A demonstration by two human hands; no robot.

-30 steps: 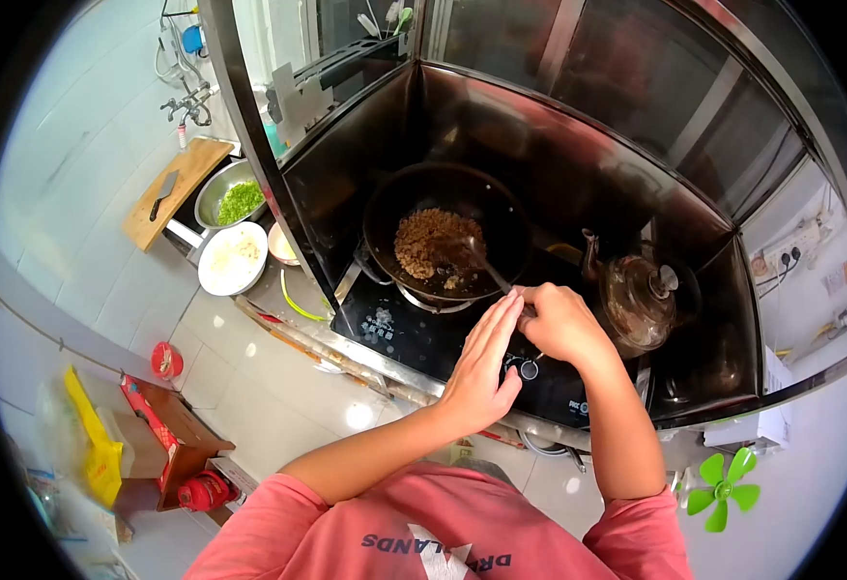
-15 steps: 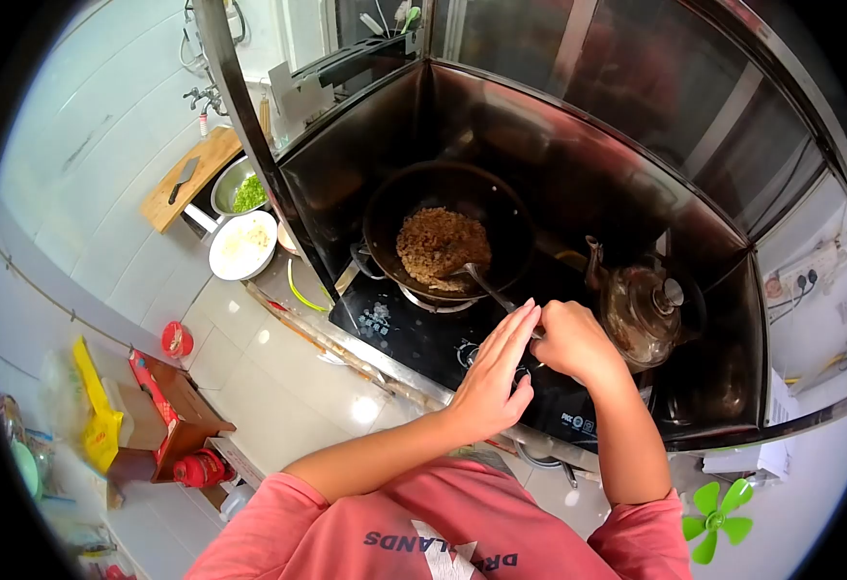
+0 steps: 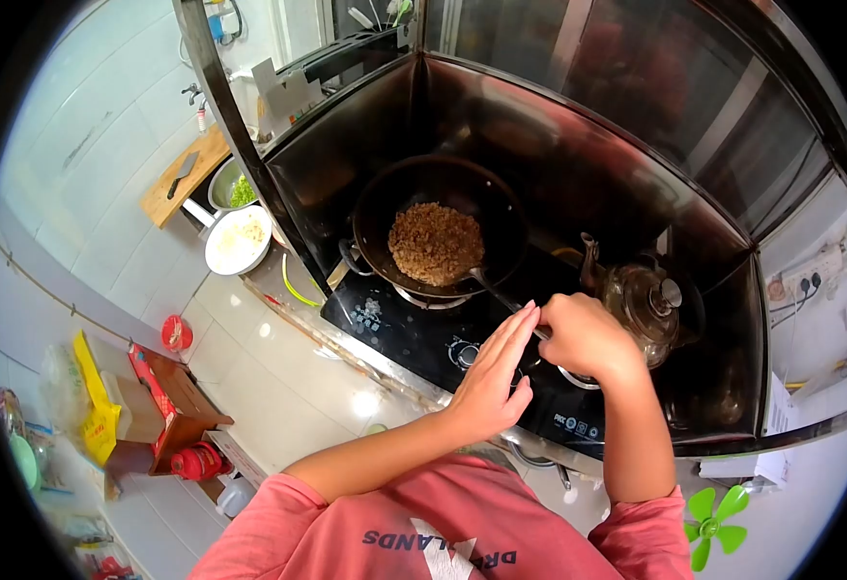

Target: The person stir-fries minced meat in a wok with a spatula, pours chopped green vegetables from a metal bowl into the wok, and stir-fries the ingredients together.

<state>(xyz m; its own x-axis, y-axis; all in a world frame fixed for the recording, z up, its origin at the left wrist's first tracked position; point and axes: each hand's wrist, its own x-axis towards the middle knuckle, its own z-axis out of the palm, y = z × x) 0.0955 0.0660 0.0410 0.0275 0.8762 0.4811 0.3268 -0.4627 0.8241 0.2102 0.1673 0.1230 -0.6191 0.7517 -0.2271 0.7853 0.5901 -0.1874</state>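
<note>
At the far left a yellow bag [image 3: 100, 411] sits among clutter that fades into the dark rim of the view and is hard to make out. A red tub [image 3: 177, 333] stands on the floor. Further up, a knife [image 3: 183, 174] lies on a chopping board [image 3: 158, 200]. Beside it, a metal bowl [image 3: 218, 184] of chopped greens is partly covered by a metal post [image 3: 230, 92]. A white pan [image 3: 238, 242] with pale food, too small to identify, rests on the worktop [image 3: 273, 275].

Right of the post, a dark wok [image 3: 501, 208] stands on the black stove [image 3: 394, 333], holding brown crumbly food [image 3: 433, 242]. The spatula [image 3: 494, 288] dips into the wok at the food's near right edge; its blade is mostly buried.

The left hand [image 3: 493, 375] is flat, fingers straight and together, thumb apart; whether its fingertips touch the handle or the other hand is unclear. The right hand [image 3: 588, 333] is clenched round the spatula's handle, hiding the end. It also covers the lower left of a glass kettle [image 3: 646, 309]. Lower right, a green fan [image 3: 709, 528] shows.
</note>
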